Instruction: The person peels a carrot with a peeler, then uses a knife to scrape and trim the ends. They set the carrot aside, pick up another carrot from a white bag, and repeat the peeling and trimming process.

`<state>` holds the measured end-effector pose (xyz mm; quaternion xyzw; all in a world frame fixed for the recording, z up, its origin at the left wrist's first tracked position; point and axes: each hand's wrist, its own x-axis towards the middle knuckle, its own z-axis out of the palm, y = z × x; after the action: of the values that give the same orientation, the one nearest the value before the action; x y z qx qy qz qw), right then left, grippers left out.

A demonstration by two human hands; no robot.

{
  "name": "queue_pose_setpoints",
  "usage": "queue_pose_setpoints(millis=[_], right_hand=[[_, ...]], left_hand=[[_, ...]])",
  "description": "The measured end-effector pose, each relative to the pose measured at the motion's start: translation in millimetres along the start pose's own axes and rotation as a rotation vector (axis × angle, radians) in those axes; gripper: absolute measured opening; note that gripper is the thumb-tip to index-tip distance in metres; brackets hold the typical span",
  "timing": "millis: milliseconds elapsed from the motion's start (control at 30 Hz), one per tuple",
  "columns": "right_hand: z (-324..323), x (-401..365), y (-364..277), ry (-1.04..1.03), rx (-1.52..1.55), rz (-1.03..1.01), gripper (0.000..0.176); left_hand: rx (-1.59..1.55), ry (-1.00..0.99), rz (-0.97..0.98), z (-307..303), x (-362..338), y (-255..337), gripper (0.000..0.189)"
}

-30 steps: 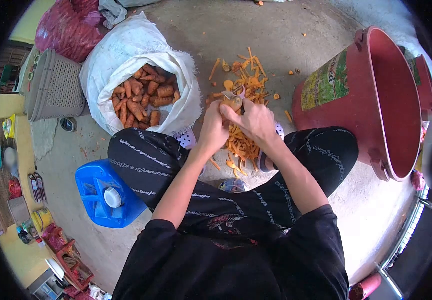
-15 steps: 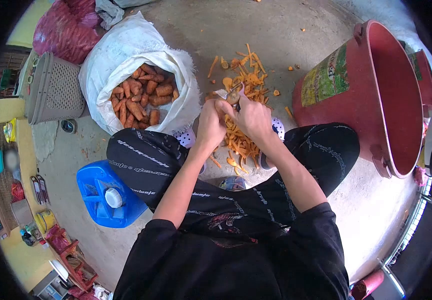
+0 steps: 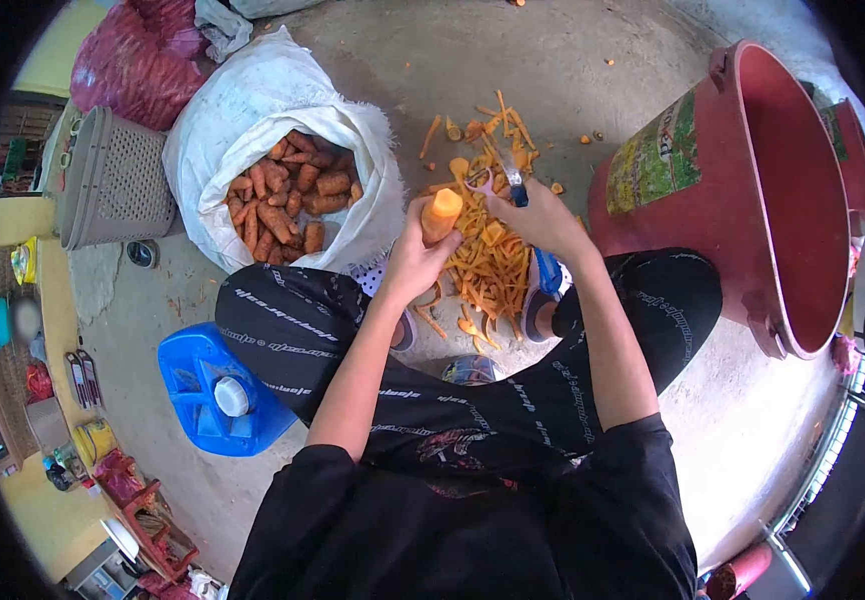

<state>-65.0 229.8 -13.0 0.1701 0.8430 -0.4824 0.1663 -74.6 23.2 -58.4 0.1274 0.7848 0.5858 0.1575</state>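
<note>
My left hand grips a peeled orange carrot, holding it upright above the floor. My right hand holds a peeler with a pink handle, a short way to the right of the carrot and apart from it. Below both hands lies a heap of orange carrot peelings on the concrete floor. A white sack full of unpeeled carrots stands open just left of my left hand.
A large red bucket stands at the right. A blue jerrycan lies by my left knee. A grey perforated basket and a red mesh bag sit at the upper left. Clutter lines the yellow wall on the left.
My hands have drawn apart: the right hand with the peeler moved right and up off the carrot, and the left hand now holds the carrot upright by itself.
</note>
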Motion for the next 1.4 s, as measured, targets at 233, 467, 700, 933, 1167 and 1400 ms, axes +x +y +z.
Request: queue_pose_setpoints(millis=[233,467,700,933,1167,1400], right_hand=[[6,-2,-3,0.151,-0.027,-0.067,0.077],[37,6,1,0.071,0.192,-0.293,0.109],[45,-1,-8,0.053,0.22,-0.473,0.131],[45,1,-3,0.033,0.176,-0.516,0.139],[33,-2,-10,0.004,0.182,-0.502,0.132],[-2,17,4,0.296,0.336,-0.283,0.092]], left_hand=[[0.104,-0.066,-0.12,-1,-1,13,0.049],[-0.169,-0.163,-0.14,3,4,4,0.053],[-0.098,-0.091,0.111,4,-3,21,0.05],[-0.039,-0.058,0.14,3,-4,15,0.051],[-0.063,-0.073,0.15,3,-4,23,0.05],[-0.045,-0.145,-0.01,-15,-1,15,0.042]])
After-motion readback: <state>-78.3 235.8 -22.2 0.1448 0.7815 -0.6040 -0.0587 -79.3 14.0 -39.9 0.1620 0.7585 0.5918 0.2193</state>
